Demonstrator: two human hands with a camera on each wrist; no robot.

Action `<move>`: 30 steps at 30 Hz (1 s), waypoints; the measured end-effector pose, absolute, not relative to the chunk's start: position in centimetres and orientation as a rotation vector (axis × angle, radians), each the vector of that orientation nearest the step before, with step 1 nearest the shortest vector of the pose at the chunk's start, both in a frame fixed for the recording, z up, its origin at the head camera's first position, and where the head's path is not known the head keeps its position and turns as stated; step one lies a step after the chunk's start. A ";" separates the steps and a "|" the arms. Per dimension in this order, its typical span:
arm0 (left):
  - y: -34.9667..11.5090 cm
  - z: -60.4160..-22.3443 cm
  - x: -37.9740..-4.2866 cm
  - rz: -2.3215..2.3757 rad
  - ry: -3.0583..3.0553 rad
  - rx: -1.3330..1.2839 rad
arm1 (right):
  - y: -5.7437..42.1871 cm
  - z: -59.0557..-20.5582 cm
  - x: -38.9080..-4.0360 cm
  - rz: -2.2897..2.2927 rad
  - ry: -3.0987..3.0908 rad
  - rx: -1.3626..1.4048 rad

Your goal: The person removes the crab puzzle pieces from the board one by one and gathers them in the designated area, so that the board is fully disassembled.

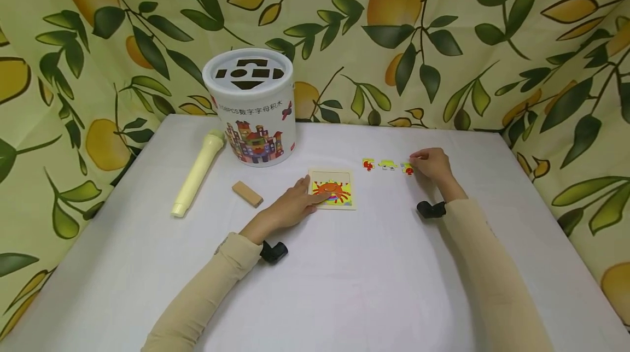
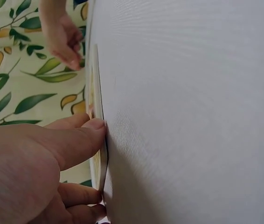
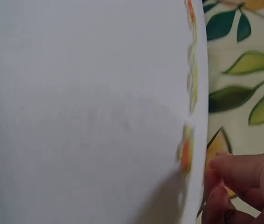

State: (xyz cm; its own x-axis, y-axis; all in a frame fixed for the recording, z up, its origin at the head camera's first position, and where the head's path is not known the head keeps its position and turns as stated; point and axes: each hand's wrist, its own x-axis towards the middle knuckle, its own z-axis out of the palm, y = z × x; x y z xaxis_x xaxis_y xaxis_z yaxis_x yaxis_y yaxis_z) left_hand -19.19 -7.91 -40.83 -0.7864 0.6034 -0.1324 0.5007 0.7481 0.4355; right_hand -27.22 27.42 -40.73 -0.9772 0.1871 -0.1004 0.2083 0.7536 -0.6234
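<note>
My left hand (image 1: 290, 204) holds a small wooden puzzle board (image 1: 353, 199) bearing a crab picture. Its fingers are at the board's left side, and one lies over the crab. The left wrist view shows the thumb (image 2: 83, 142) at the board's near edge. Along the board's top, a strip of the picture is bare wood. To its right, three puzzle pieces lie in a row: a red-and-yellow one (image 1: 368, 164), a yellow-and-white one (image 1: 388, 165) and a red one with blue (image 1: 407, 169). Beside the last, my right hand (image 1: 433, 165) has loosely bent fingers, nothing visible in them.
A white block bucket (image 1: 256, 117) with shaped holes in its lid stands at the back left. Left of it lies a pale yellow tube-like stick (image 1: 198, 174). A small wooden block (image 1: 248, 194) sits between bucket and left hand. Patterned cloth (image 1: 334, 46) hangs behind the table.
</note>
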 end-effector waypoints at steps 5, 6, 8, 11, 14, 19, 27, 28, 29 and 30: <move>-7.9 -40.9 -19.3 0.554 2.686 0.880 | 23.7 -39.6 -26.8 -1.056 2.961 0.049; -7.9 -40.9 -19.3 0.557 2.690 0.888 | 22.6 -39.3 -26.7 -1.057 2.944 -0.017; -7.9 -41.0 -19.3 0.552 2.695 0.909 | 20.4 -39.0 -26.5 -1.038 2.902 -0.134; -8.0 -41.1 -19.3 0.541 2.702 0.928 | 17.1 -39.0 -26.2 -1.007 2.809 -0.261; -8.0 -41.0 -19.3 0.542 2.702 0.945 | 14.2 -39.3 -25.9 -0.992 2.730 -0.386; -8.0 -41.0 -19.4 0.529 2.703 0.989 | 11.1 -40.1 -25.6 -1.000 2.683 -0.492; -7.8 -40.9 -19.3 0.457 2.675 0.940 | 9.9 -40.7 -25.3 -0.970 2.664 -0.529; -7.8 -40.8 -19.3 0.448 2.676 0.937 | 9.8 -40.7 -25.3 -0.967 2.663 -0.534; -7.8 -40.8 -19.3 0.446 2.678 0.938 | 9.8 -40.7 -25.3 -0.965 2.662 -0.541; -7.8 -40.8 -19.3 0.444 2.678 0.937 | 9.7 -40.7 -25.3 -0.960 2.662 -0.545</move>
